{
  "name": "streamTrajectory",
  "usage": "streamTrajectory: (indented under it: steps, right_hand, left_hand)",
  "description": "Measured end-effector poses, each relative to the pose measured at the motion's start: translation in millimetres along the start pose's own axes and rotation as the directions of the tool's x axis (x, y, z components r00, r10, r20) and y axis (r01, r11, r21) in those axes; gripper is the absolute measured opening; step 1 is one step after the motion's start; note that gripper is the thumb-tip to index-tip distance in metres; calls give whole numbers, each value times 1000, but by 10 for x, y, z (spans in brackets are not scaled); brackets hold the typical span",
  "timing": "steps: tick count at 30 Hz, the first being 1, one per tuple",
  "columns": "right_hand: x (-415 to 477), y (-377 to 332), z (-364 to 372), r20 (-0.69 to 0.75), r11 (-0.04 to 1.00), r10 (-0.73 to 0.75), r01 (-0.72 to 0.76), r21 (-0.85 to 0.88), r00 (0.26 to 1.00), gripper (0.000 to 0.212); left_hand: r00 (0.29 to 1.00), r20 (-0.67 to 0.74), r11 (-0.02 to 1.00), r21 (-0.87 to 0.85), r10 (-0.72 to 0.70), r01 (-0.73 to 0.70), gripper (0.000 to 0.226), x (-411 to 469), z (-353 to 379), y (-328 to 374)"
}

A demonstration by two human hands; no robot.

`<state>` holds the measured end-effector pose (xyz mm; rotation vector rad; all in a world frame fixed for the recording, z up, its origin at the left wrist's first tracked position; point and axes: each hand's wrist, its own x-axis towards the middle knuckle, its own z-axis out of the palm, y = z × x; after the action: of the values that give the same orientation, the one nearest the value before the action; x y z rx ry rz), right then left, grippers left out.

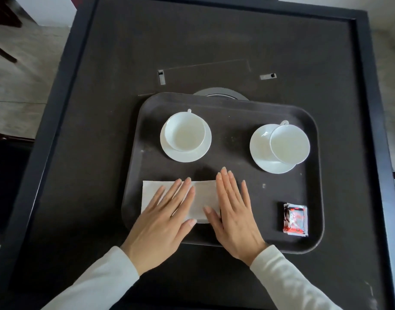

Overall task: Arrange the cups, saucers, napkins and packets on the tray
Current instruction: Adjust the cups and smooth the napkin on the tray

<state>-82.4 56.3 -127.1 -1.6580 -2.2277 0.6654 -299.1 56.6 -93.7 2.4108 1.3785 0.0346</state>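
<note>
Both hands flat, fingers straight: left hand [163, 211] and right hand [233, 209] press white napkin [201, 198] at tray [236, 104] near-left corner, long axis left-right, overhanging left rim.

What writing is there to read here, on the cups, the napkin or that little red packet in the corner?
No text here can be read.
Packets: some dark print on the red front, too blurred to read.
Left cup, right cup, left saucer, right saucer, napkin, tray: plain, no marks visible.
</note>
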Motion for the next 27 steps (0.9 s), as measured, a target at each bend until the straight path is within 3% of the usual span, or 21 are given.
streamTrajectory:
  steps: [2, 4, 7, 10, 14, 22, 27]
  right_hand:
    - [-158, 163, -154, -86, 998, -4, 10, 64, 996, 68]
    - [-320, 366, -345, -175, 996, 22, -5, 93, 984, 65]
    - [-538, 758, -698, -237, 998, 57, -50, 36, 970, 56]
    - [-670, 1091, -1015, -167, 996, 83, -84, 2, 982, 57]
    - [-751, 1347, -1230, -25, 996, 76, -77, -53, 997, 73]
    - [-774, 1516, -1223, 138, 997, -29, 40, -72, 990, 92]
    - [-800, 1572, -1147, 116, 998, -36, 41, -45, 993, 91]
  left_hand:
    - [999, -36, 993, -121, 11, -15, 58, 95, 32, 308]
    - [996, -47, 944, -327, -72, 53, 50, 218, 76, 631]
    - [965, 37, 774, -589, -261, 232, 41, 486, 168, 1089]
    - [926, 90, 610, -728, -367, 313, 33, 727, 266, 1422]
    - [893, 161, 500, -780, -420, 376, 32, 857, 379, 1694]
    - [868, 136, 502, -768, -477, 396, 32, 955, 507, 1938]
    - [862, 132, 494, -772, -489, 399, 33, 970, 537, 2041]
